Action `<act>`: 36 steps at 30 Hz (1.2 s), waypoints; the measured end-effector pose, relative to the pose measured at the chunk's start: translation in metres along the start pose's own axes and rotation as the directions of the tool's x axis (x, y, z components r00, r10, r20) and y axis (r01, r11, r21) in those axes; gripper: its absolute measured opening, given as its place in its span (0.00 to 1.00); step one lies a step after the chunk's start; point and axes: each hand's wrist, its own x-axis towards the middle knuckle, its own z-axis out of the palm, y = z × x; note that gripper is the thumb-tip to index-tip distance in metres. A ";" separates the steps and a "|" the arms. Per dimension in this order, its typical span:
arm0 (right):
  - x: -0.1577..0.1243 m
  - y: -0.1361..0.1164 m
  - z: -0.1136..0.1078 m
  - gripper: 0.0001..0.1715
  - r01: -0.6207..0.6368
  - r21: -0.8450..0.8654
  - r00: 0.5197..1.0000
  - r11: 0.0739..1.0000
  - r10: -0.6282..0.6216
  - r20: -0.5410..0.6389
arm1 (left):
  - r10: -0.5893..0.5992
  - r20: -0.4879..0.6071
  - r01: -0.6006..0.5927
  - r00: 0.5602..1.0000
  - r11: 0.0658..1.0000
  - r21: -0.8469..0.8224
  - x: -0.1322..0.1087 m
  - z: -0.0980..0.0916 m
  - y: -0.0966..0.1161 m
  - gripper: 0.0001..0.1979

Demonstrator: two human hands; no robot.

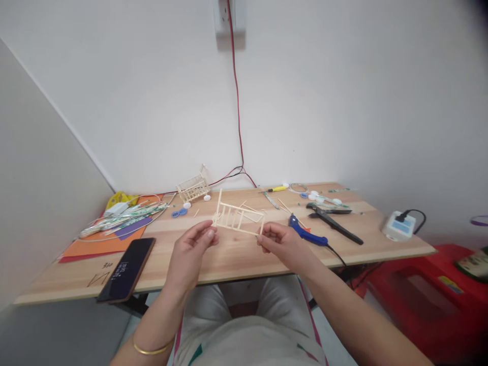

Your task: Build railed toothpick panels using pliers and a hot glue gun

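The handwriting at the lower left of the desk (217, 259) seems to read "310"; on the phone (127, 269) beside it, the lit digits are too blurred to read. The left hand (194, 249) and right hand (280, 241) reach in from the bottom of the frame, each grip a light pinch of thumb and fingers on opposite ends of a stick frame (240, 219) at the centre. It is thin, pale wood, ladder-like with slim rungs. Right of centre lies a glue gun (305, 231) of smooth blue plastic.
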 end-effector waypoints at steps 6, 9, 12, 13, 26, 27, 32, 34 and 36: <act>-0.003 0.002 -0.002 0.12 -0.011 -0.054 0.997 0.999 0.015 0.070 | 0.090 0.035 -0.093 0.995 0.989 0.119 0.011 -0.003 0.005 0.15; -0.006 -0.001 -0.001 0.13 -0.036 -0.077 0.994 0.996 0.044 0.104 | 0.070 0.080 -0.077 0.994 0.993 0.090 0.015 0.000 0.008 0.13; -0.009 -0.004 -0.003 0.15 -0.042 -0.080 0.990 0.996 0.053 0.133 | 0.002 0.139 -0.005 0.990 1.000 0.021 0.017 0.002 0.010 0.10; -0.009 -0.003 -0.006 0.15 -0.041 -0.069 0.987 0.997 0.052 0.153 | -0.027 0.168 0.030 0.985 0.999 -0.015 0.017 0.002 0.011 0.10; 0.023 0.021 0.023 0.21 -0.036 0.408 0.959 0.912 -0.083 0.271 | -0.268 0.380 0.386 0.885 0.879 -0.279 -0.001 0.021 0.009 0.10; 0.023 0.020 0.027 0.21 -0.040 0.424 0.955 0.905 -0.090 0.282 | -0.272 0.383 0.391 0.883 0.878 -0.277 -0.002 0.022 0.008 0.10; 0.022 0.019 0.032 0.16 -0.002 0.441 0.963 0.898 -0.118 0.244 | -0.281 0.409 0.405 0.868 0.877 -0.259 -0.005 0.024 0.005 0.10; 0.022 0.020 0.032 0.14 0.021 0.444 0.966 0.896 -0.133 0.223 | -0.288 0.409 0.413 0.866 0.874 -0.257 -0.006 0.024 0.003 0.10; 0.022 0.020 0.032 0.14 0.026 0.443 0.965 0.896 -0.138 0.223 | -0.300 0.408 0.424 0.863 0.868 -0.259 -0.006 0.025 0.001 0.10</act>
